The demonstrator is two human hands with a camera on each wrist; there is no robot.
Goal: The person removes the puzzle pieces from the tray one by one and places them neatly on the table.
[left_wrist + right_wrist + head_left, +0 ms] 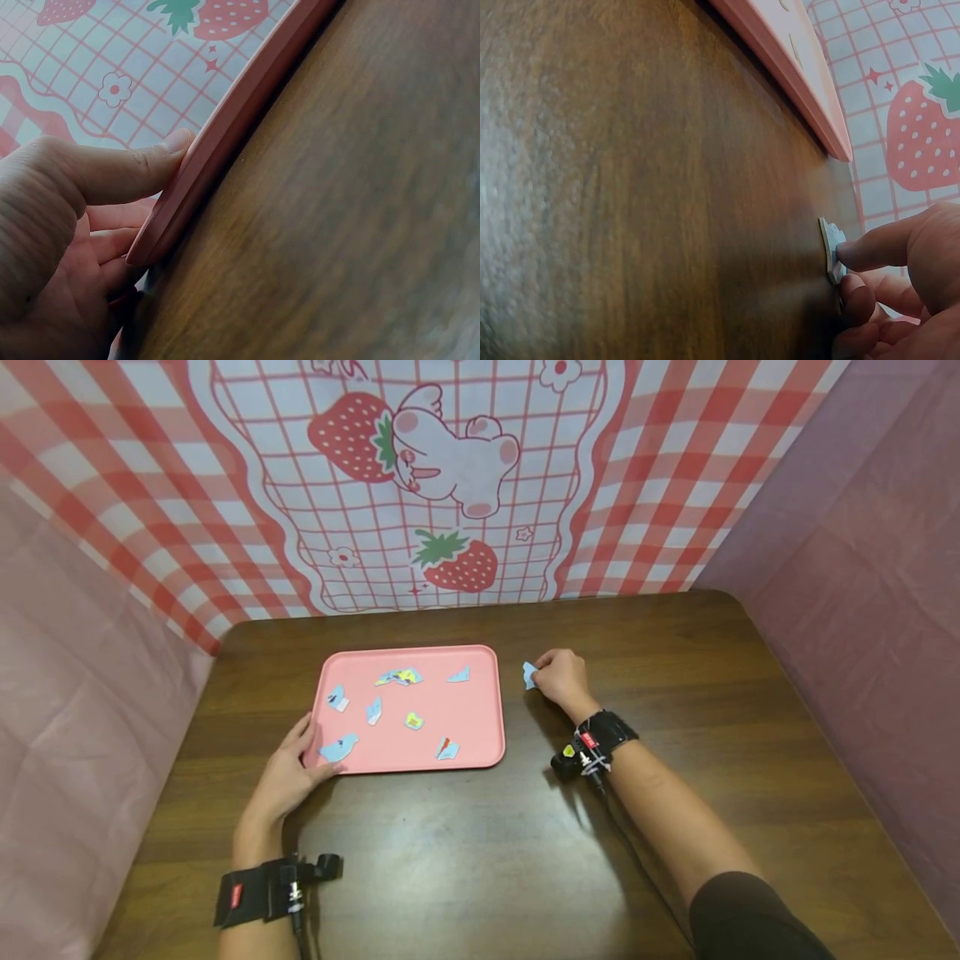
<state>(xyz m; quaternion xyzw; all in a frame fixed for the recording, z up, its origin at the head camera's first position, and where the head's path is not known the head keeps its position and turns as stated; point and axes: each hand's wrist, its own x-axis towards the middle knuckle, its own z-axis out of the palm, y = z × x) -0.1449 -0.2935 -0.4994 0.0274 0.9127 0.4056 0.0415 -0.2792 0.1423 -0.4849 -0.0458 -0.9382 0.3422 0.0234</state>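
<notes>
At the near left corner of a pink tray [390,760], my left hand [288,774] holds the rim. In the left wrist view its thumb [142,166] lies on the tray's edge, with the other fingers behind the corner. Just right of the tray, my right hand [564,678] pinches a light blue puzzle piece [529,676] between thumb and fingertips. The right wrist view shows this piece [831,251] edge-on, close to the tabletop; whether it touches the wood I cannot tell.
Several puzzle pieces lie apart on the tray, among them a blue-and-yellow cluster [400,677], a small yellow piece [414,721] and one with a red mark [447,749]. The brown wooden table [465,860] meets a strawberry-print cloth [442,585] at the back.
</notes>
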